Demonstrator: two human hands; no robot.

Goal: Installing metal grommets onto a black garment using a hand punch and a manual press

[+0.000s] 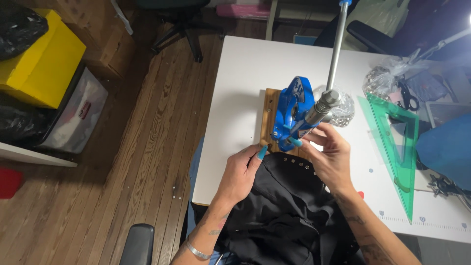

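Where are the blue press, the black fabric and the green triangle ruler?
blue press [289, 105], head view, on its blue frame.
black fabric [279, 206], head view, on its folds.
green triangle ruler [409, 162], head view, on its right edge.

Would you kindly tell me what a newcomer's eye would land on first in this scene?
The bright blue metal hand press with its long silver lever stands out first, mounted on a wooden board on the white table. Just below it, the left hand and right hand hold black studded fabric at the press base. A green transparent plastic triangle ruler lies to the right, and a yellow box sits far left.
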